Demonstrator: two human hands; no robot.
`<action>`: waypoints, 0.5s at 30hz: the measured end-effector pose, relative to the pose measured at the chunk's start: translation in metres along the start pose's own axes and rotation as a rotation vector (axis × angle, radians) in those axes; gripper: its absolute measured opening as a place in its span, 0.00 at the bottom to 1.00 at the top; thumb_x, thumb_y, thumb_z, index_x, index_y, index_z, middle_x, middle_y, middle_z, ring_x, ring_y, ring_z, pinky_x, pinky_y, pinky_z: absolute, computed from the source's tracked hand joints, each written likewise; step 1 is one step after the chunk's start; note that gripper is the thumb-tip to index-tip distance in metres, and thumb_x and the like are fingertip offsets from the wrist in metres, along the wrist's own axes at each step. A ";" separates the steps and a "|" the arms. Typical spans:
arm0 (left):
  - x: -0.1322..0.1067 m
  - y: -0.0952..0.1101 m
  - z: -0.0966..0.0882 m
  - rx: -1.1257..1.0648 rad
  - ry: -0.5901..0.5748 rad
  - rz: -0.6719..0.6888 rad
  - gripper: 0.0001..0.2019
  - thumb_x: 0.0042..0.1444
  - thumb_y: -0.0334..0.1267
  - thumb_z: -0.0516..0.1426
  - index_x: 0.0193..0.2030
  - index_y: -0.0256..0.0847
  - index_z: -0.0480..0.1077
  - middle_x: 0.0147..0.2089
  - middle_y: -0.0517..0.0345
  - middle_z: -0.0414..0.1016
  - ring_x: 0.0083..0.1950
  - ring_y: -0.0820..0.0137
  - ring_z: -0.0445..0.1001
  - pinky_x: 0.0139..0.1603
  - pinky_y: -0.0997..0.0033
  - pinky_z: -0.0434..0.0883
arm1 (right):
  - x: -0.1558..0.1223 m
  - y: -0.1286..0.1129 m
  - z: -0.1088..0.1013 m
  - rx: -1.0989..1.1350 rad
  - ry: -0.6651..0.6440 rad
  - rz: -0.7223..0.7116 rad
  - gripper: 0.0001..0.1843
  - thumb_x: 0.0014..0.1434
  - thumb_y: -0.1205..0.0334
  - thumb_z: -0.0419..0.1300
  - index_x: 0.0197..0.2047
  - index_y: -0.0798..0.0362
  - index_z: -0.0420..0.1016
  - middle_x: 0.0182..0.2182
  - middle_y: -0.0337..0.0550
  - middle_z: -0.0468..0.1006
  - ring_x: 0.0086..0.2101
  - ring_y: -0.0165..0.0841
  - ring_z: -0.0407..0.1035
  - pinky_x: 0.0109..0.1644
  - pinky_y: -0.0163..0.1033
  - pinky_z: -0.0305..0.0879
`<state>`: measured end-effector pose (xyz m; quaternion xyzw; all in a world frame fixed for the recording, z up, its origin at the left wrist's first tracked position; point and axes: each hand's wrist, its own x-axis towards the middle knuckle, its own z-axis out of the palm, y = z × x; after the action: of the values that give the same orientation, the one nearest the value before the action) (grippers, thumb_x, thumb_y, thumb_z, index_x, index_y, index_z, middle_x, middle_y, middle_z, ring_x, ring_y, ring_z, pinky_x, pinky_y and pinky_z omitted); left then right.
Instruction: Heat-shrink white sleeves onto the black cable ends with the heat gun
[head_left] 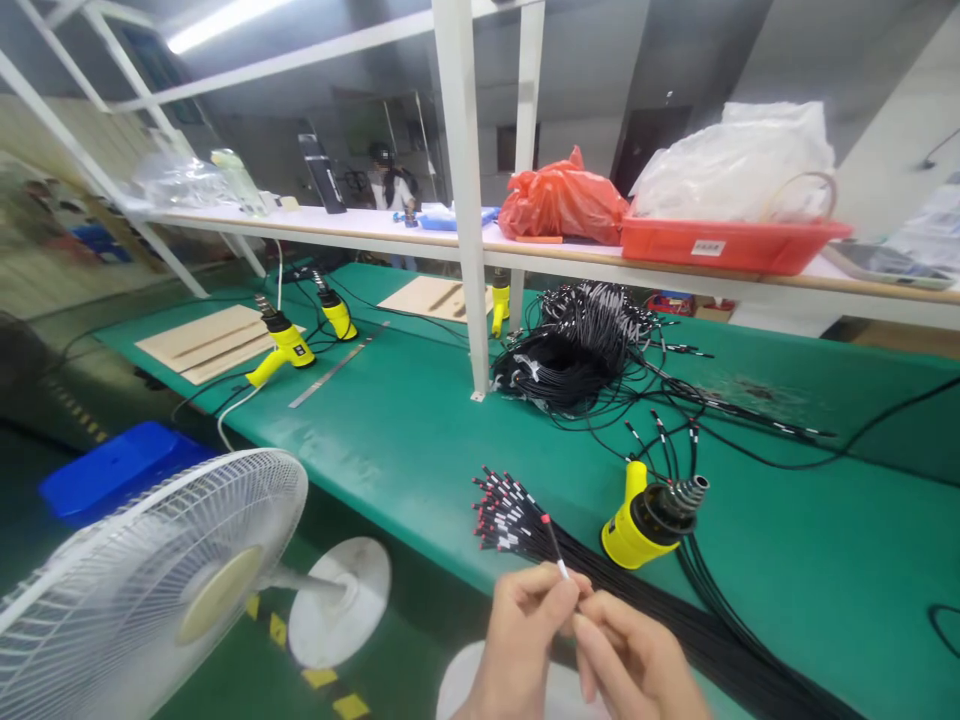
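My L hand (517,645) & R hand (630,665) are together, pinching one red-tipped wire (556,548) over the mat (825,560); fanned wire ends (510,515) beside them look banded already, heat gun (645,525) next to those, big black coil (562,365) farther up prob still to do.

- 12 o'clock from the left hand (517,645) and right hand (637,665): the thin wire (555,545) rises between them; just past it, the fanned cable ends (514,515) block a straight reach forward;
- 1 o'clock: a yellow heat gun (645,525) stands in the way, beside those ends;
- 2 to 3 o'clock: the black cable bundle (720,640) runs low across the path; green bench mat (825,540) beyond it leaves room to pass;
- 9 to 10 o'clock: a white standing fan (150,590) and its round base (341,600) crowd the bench edge (420,540);
- far 12 o'clock: a white shelf post (469,330) and heaped black cables (559,370) close the way.
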<state>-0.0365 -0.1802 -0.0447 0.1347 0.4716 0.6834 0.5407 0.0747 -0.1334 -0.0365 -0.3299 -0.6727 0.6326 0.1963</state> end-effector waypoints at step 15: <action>0.001 0.001 0.008 -0.171 -0.040 -0.091 0.19 0.47 0.51 0.69 0.36 0.35 0.79 0.22 0.68 0.57 0.28 0.77 0.56 0.32 0.76 0.57 | 0.004 0.006 0.000 0.090 0.080 0.052 0.23 0.63 0.41 0.53 0.29 0.52 0.71 0.21 0.31 0.58 0.23 0.29 0.54 0.28 0.32 0.59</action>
<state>-0.0320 -0.1750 -0.0404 0.0802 0.4063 0.6929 0.5901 0.0734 -0.1307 -0.0426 -0.3629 -0.6265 0.6534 0.2211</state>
